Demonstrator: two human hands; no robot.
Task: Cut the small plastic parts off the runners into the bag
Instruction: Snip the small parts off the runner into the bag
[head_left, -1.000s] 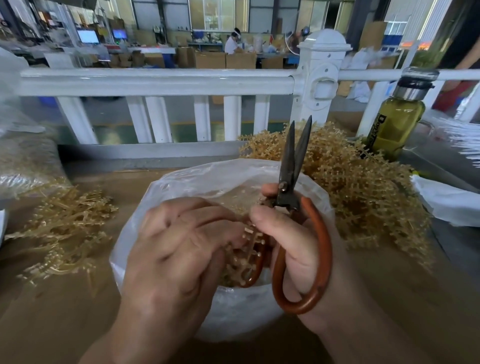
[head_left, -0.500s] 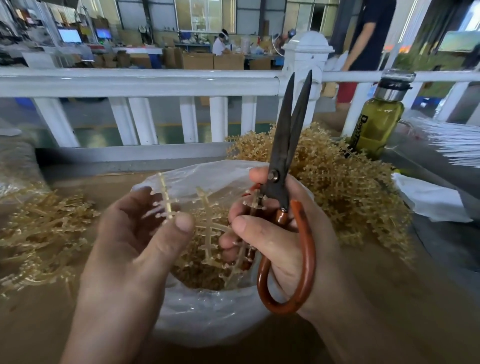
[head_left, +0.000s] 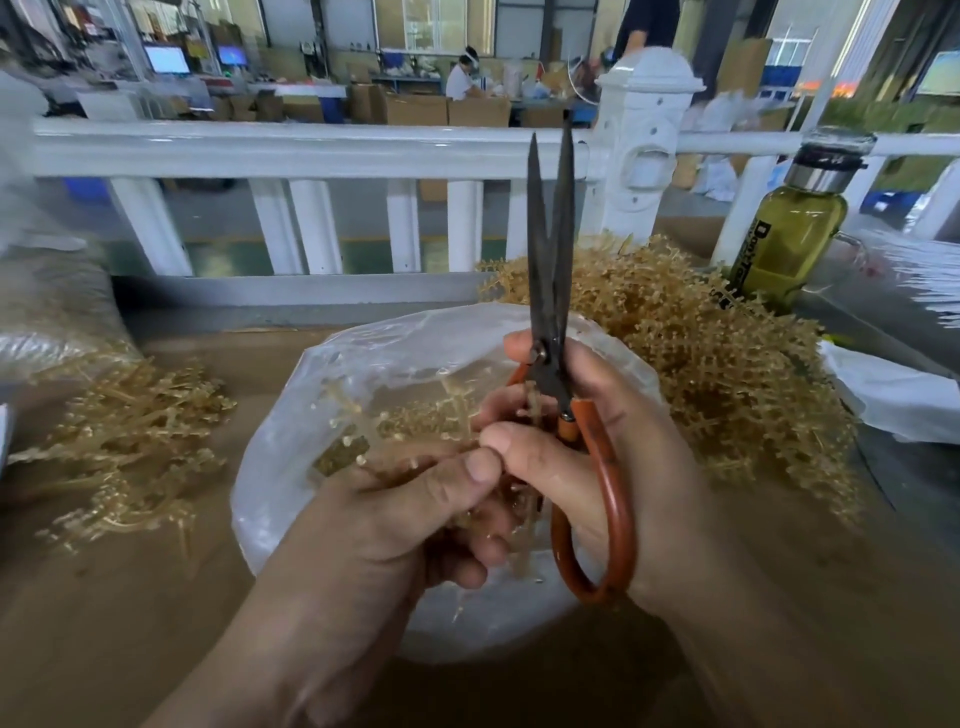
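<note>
**Blades up at 12, runner low at 9**

From the head camera:

Holds the scissors (head_left: 550, 312) in the right hand (head_left: 597, 457), fingers curled round the orange handle loops, thumb tip touching the left thumb. Points the blades straight up to 12 o'clock, tips a little apart in a thin V, with nothing between them.

Pinches a runner (head_left: 456, 397) in the left hand (head_left: 395, 514), thumb on top, fingers curled under. Hangs it over the open mouth of the bag (head_left: 280, 483), at about 9 o'clock from the scissors' pin and well below the blade tips. Looks blurry there, so cannot tell for sure which way the long stem runs; seems to lean from 11 to 5.

Shows some small parts (head_left: 415, 423) already lying inside the bag. Shows a big heap (head_left: 727, 374) of runners at 2 o'clock from the bag and a small heap (head_left: 130, 431) at 9 o'clock, both apart from the hands.

Probably calls for tipping the blades down toward 9 or 10 o'clock, or lifting the runner up toward 12, to bring a small part into the V. Best done right above the bag, to drop the cut bits inside. Leaves the feeding to the left hand, nearer the runner.
</note>
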